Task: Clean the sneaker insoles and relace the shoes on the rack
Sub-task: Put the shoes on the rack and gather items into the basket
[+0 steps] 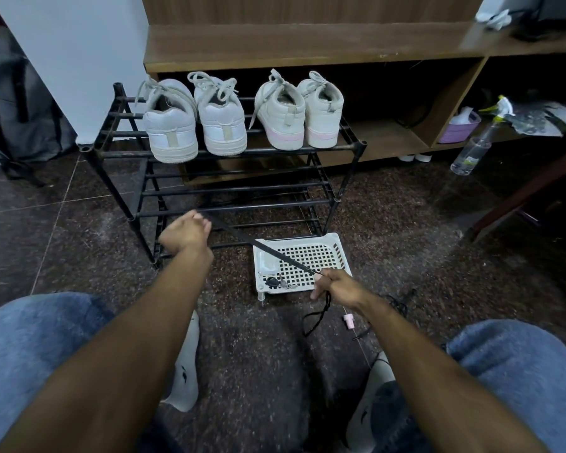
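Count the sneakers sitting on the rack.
4, all on the top shelf of the black metal rack, heels toward the camera: two white sneakers at left, two pink-soled white sneakers at right. Lower shelves show none.

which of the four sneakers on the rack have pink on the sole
The two white sneakers on the right, and, have a pink band around the heel sole; the two on the left have plain white soles with a beige heel tab.

A black shoelace (262, 246) crosses a white lattice-holed tray (335, 243). The rack (118, 155) is black; two white sneakers (195, 125) sit beside a pink-soled white pair (299, 116). The floor (406, 230) is dark speckled brown, the jeans (30, 338) blue.
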`<state>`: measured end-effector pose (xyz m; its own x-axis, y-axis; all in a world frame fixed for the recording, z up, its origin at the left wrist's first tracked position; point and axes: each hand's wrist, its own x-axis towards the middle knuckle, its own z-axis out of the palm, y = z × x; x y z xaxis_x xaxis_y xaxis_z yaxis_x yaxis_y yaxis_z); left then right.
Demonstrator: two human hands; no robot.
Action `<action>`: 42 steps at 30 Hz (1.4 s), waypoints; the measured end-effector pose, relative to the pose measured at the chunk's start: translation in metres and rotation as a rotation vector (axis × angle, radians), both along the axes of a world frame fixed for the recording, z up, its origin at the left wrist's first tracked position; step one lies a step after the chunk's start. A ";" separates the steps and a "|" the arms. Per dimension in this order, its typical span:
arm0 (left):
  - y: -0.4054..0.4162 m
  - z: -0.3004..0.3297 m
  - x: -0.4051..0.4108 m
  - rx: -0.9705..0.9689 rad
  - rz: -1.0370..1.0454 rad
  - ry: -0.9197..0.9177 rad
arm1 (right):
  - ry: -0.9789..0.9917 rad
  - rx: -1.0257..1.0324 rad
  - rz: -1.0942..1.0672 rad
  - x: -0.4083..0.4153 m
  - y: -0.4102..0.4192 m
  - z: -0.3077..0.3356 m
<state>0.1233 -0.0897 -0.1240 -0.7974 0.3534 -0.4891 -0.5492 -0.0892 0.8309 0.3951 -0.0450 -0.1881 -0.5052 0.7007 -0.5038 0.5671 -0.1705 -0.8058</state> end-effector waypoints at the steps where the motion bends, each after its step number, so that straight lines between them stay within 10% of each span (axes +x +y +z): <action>1: -0.006 -0.013 -0.006 -0.024 -0.048 -0.011 | 0.010 0.020 -0.011 0.000 0.001 0.003; 7: -0.025 -0.077 0.027 -0.469 -0.445 0.317 | -0.011 0.157 0.211 -0.020 0.015 0.030; 11: -0.017 -0.071 0.069 -0.171 -1.055 0.529 | -0.047 0.203 0.333 -0.037 0.017 0.046; 16: 0.003 -0.045 0.093 -0.005 -1.298 0.753 | 0.027 0.262 0.271 -0.039 0.020 0.056; 33: 0.012 -0.003 0.086 -0.028 -1.123 0.717 | 0.273 0.227 -0.060 -0.031 0.021 0.061; 42: 0.006 0.005 0.098 0.103 -0.932 0.393 | 0.256 0.183 -0.035 -0.038 0.006 0.041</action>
